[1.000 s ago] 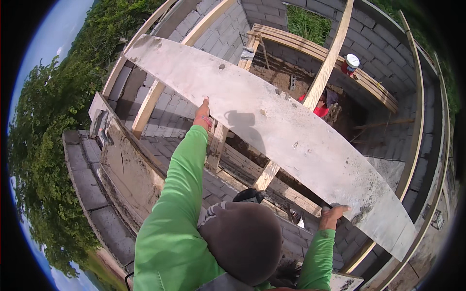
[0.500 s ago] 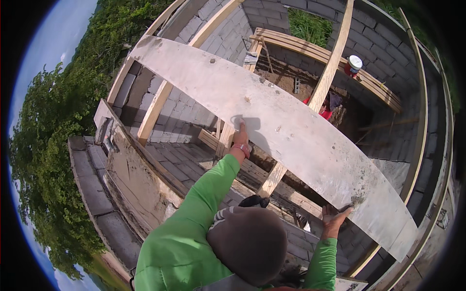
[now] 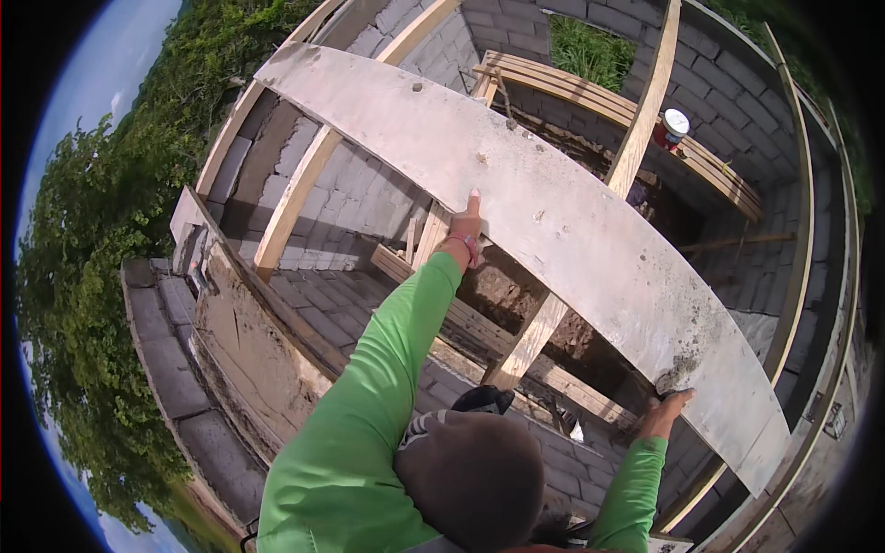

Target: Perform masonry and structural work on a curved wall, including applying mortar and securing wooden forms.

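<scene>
A long pale board point(image 3: 572, 235), stained with dirt and spots of mortar, lies across several wooden beams point(image 3: 530, 341). My left hand point(image 3: 466, 226) grips its near edge left of the middle, thumb on the top face, the other fingers mostly hidden at the edge. Farther right, my right hand point(image 3: 666, 410) holds the same near edge beside a dark rough patch, thumb on top and fingers below. Both arms, in green sleeves, are stretched forward.
Grey block walls point(image 3: 728, 78) surround an open space below, with dirt at its bottom. A red and white bucket point(image 3: 674, 127) stands on stacked planks point(image 3: 590, 97). A mortar-smeared panel point(image 3: 244, 318) leans at left. My knee point(image 3: 475, 465) is bent in front.
The board has slid away from me over the beams, with both hands moving forward on its near edge. More of the dirt below now shows on its near side.
</scene>
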A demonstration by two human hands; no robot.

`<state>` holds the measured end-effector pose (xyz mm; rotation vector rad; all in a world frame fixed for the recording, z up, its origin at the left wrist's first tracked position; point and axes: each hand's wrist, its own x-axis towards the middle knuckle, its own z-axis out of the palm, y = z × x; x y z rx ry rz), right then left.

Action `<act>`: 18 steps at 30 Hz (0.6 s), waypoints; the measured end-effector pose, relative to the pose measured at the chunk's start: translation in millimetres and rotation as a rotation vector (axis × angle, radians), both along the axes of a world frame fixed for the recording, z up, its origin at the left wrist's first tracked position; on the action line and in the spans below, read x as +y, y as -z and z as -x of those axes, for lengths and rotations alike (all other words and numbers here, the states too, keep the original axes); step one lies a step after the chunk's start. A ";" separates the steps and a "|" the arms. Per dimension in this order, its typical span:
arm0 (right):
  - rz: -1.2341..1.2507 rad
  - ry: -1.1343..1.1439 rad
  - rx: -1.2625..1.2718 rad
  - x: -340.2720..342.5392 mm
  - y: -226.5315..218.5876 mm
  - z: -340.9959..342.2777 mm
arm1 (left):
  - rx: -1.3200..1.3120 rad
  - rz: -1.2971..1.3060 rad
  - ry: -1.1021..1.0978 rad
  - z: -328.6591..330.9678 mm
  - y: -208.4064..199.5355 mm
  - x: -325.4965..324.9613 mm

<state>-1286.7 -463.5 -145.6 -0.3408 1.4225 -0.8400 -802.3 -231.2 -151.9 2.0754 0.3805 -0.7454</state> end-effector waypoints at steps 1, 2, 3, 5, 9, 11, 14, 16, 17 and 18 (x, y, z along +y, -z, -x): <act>0.067 -0.050 -0.010 -14.7 13.4 0.9 | -0.007 0.013 0.001 -9.5 -2.6 -9.8; 0.094 -0.067 -0.007 -33.2 27.3 26.7 | -0.021 -0.033 0.055 1.8 -12.3 -41.8; 0.085 -0.063 -0.015 -33.6 25.2 14.1 | -0.028 -0.042 0.059 -5.2 -13.8 -46.1; 0.087 -0.070 -0.101 -37.6 -3.5 -36.6 | 0.021 0.019 0.014 -24.8 -18.1 -58.2; 0.046 -0.118 -0.228 -67.2 16.3 -51.3 | 0.229 0.441 -0.107 -52.4 -15.0 -64.2; -0.009 -0.211 -0.181 -74.7 18.5 -50.7 | 0.233 0.505 -0.129 -38.3 -10.9 -68.2; -0.023 -0.194 -0.115 -84.8 8.1 -38.2 | 0.252 0.564 -0.169 -13.5 -18.4 -89.9; -0.033 -0.271 -0.149 -87.8 3.7 -32.1 | 0.241 0.567 -0.199 -10.0 -17.1 -91.1; -0.030 -0.283 -0.140 -88.4 0.5 -27.2 | 0.281 0.534 -0.187 -8.8 -15.4 -90.3; -0.106 -0.277 -0.098 -88.3 -4.2 -31.7 | 0.310 0.504 -0.174 -17.1 -13.3 -85.6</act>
